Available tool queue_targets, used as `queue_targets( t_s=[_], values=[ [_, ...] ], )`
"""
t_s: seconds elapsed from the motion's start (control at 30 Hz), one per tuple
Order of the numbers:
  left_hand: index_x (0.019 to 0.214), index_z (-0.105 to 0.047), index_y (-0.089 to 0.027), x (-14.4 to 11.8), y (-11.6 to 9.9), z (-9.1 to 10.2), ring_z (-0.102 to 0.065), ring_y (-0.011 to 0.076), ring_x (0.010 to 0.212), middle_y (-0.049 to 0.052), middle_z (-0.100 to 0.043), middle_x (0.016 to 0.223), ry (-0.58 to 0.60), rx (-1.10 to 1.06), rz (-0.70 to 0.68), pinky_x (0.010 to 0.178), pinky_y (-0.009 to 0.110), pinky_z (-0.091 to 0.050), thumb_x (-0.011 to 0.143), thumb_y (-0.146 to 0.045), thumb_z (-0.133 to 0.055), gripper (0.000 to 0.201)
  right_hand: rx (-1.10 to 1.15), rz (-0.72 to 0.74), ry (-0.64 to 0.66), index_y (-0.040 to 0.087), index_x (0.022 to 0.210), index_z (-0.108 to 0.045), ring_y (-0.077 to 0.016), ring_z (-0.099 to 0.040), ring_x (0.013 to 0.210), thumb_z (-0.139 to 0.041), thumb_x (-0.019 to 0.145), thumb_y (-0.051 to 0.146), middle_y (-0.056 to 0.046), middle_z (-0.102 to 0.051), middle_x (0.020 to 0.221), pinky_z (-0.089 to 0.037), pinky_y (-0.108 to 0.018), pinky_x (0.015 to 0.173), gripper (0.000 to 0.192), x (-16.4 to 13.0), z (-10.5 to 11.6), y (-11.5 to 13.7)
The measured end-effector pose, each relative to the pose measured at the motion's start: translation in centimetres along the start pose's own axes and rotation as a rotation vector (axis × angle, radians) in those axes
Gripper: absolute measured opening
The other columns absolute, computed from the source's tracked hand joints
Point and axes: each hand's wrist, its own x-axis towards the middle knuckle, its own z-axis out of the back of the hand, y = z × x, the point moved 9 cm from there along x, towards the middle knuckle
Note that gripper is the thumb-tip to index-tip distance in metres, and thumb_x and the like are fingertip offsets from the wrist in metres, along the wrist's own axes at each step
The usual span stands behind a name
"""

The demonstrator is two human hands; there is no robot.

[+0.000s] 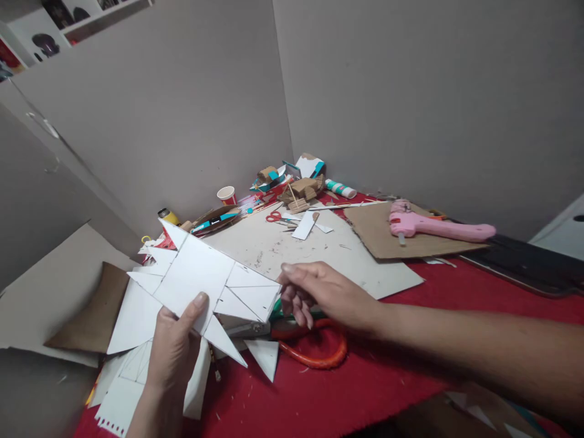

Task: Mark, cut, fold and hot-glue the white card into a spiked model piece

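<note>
My left hand point(176, 340) grips a white paper cutout point(194, 274), thumb on top and fingers beneath. Pencilled lines and pointed triangular flaps mark the cutout. At its right corner is my right hand point(310, 292), fingers loosely bent and apart; whether they touch the paper is unclear. Under the right hand lie large scissors with orange handles point(335, 356), their blades partly covered by the cutout. A loose white paper triangle point(267, 358) rests beside them. More white sheets, one with a torn perforated edge point(116, 407), lie beneath my left hand.
A pink glue gun point(442, 228) sits on brown cardboard point(374, 234) at right. Small red scissors point(274, 216) and paper scraps lie on a grey board point(365, 267). Behind are a paper cup point(227, 194), cardboard models point(303, 188) and a glue-like tube point(341, 189). Walls close the back.
</note>
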Motion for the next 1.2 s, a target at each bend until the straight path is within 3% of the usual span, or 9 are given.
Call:
queue_targets(
  t_s=[0.1, 0.23, 0.33, 0.6, 0.73, 0.97, 1.2],
  values=[
    [0.083, -0.075, -0.015, -0.2, 0.9, -0.1, -0.065, 0.0135, 0.053, 0.001, -0.073, 0.069, 0.025, 0.081, 0.046, 0.074, 0.032, -0.058, 0.062, -0.026, -0.088, 0.027, 0.111, -0.027, 0.057, 0.013, 0.080, -0.062, -0.0089, -0.056, 0.041, -0.051, 0.081, 0.070, 0.000, -0.060, 0.055, -0.043, -0.018, 0.038, 0.059, 0.2, -0.2, 0.2],
    [0.090, -0.075, -0.013, -0.5, 1.6, -0.4, -0.072, 0.0243, 0.074, 0.007, -0.077, 0.078, 0.022, 0.165, 0.080, 0.072, 0.033, -0.057, 0.057, -0.028, -0.089, 0.039, 0.048, -0.113, 0.242, 0.013, 0.072, -0.061, -0.0050, -0.049, 0.034, -0.069, 0.077, 0.054, 0.003, -0.058, 0.046, -0.039, -0.014, 0.036, 0.041, -0.6, -2.0, -0.1],
    [0.095, -0.074, -0.013, -0.6, 1.8, -0.7, -0.072, 0.0258, 0.074, 0.009, -0.078, 0.082, 0.021, 0.189, 0.108, 0.068, 0.032, -0.057, 0.057, -0.031, -0.089, 0.045, 0.025, -0.196, 0.302, 0.013, 0.073, -0.062, -0.0044, -0.048, 0.033, -0.072, 0.076, 0.045, 0.005, -0.057, 0.043, -0.036, -0.012, 0.035, 0.034, -1.2, -2.7, -0.8],
    [0.069, -0.072, -0.014, -0.8, 2.0, -2.0, -0.061, 0.0137, 0.052, 0.004, -0.070, 0.061, 0.150, 0.172, 0.157, 0.051, 0.022, -0.050, 0.061, -0.039, -0.086, 0.030, 0.039, -0.114, 0.184, 0.011, 0.070, -0.065, -0.0048, -0.054, 0.041, -0.072, 0.074, 0.052, 0.002, -0.061, 0.050, -0.045, -0.015, 0.042, 0.042, -0.5, -2.0, -0.9],
    [0.067, -0.072, -0.013, -1.1, 2.6, -2.6, -0.059, 0.0138, 0.051, 0.004, -0.066, 0.056, 0.206, 0.196, 0.192, 0.049, 0.022, -0.048, 0.065, -0.038, -0.084, 0.028, 0.049, -0.106, 0.185, 0.011, 0.071, -0.065, -0.0051, -0.055, 0.042, -0.073, 0.072, 0.054, 0.002, -0.061, 0.051, -0.045, -0.015, 0.043, 0.044, -0.3, -2.2, -1.2],
    [0.067, -0.067, -0.016, -1.2, 2.4, -2.5, -0.056, 0.0120, 0.049, 0.001, -0.065, 0.058, 0.201, 0.260, 0.164, 0.047, 0.021, -0.046, 0.071, -0.038, -0.080, 0.026, 0.049, -0.123, 0.210, 0.011, 0.068, -0.064, -0.0054, -0.056, 0.043, -0.075, 0.069, 0.055, 0.002, -0.063, 0.052, -0.045, -0.016, 0.044, 0.045, -0.5, -2.6, -1.0],
    [0.068, -0.069, -0.014, -1.8, 2.2, -4.2, -0.059, 0.0151, 0.061, 0.004, -0.066, 0.063, 0.284, 0.246, 0.092, 0.061, 0.024, -0.048, 0.068, -0.042, -0.080, 0.031, 0.043, -0.069, 0.189, 0.011, 0.074, -0.064, -0.0072, -0.057, 0.045, -0.072, 0.074, 0.056, 0.000, -0.064, 0.055, -0.044, -0.019, 0.047, 0.045, -0.2, -2.3, -1.1]
  ],
)
